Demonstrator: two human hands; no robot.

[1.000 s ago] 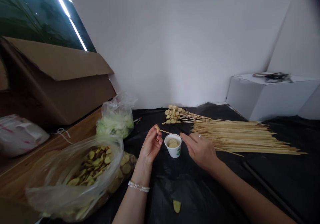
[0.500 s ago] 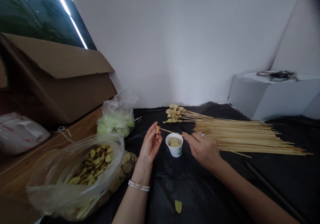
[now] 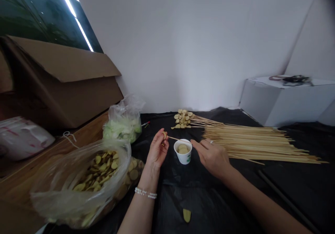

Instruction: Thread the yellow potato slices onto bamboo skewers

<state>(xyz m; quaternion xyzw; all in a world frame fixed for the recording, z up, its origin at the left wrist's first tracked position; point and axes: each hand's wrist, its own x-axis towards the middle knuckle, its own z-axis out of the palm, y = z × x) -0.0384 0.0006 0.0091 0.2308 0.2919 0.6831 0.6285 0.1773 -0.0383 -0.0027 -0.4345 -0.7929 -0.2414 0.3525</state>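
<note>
Between the fingertips of my left hand (image 3: 159, 149) is a pale potato slice (image 3: 164, 135), pinched just left of the paper cup. My right hand (image 3: 213, 157) is closed on a thin wooden skewer (image 3: 175, 138), which runs leftward above the cup to the slice. Whether its tip has gone through the slice is hidden by my fingers. The white paper cup (image 3: 184, 159) stands upright between both hands with several round slices (image 3: 183, 149) inside. Behind it, skewers tipped with slices (image 3: 182, 119) lie with their slice ends to the left.
Many bare skewers (image 3: 251, 142) lie at right. An open plastic bag of slices (image 3: 101, 171) sits at left, with a bag of green vegetable (image 3: 122, 127) behind it. One slice (image 3: 186, 215) lies on the black sheet (image 3: 170, 195) near me. A cardboard box (image 3: 68, 94) stands far left.
Hands, skewer and slice hold almost the same position. The slice at my left fingertips has turned slightly, and the whole view has shifted a little.
</note>
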